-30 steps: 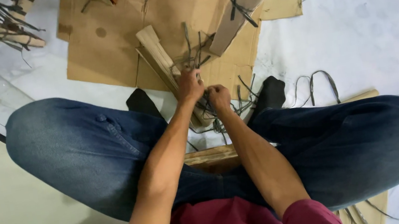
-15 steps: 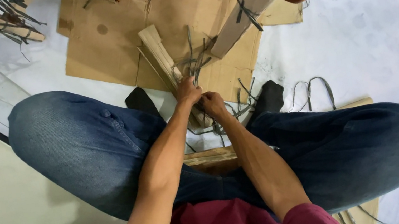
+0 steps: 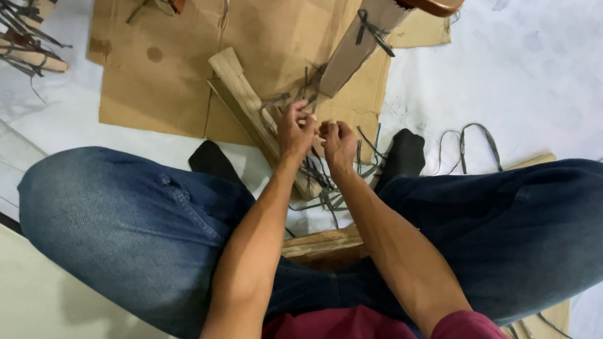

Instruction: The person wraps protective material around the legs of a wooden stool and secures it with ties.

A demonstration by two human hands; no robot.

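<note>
Both hands, left hand (image 3: 295, 128) and right hand (image 3: 338, 142), fingers pinched on dark strips (image 3: 320, 183) beside the wooden slat (image 3: 246, 97); I'd keep tension even.

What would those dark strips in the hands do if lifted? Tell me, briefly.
The dark strips would probably flop: they curl and loop loosely below the left hand and right hand. They look thin and narrow, so likely light. Loose ends splay out over the cardboard, so they may tangle or snag on one another when pulled.
</note>
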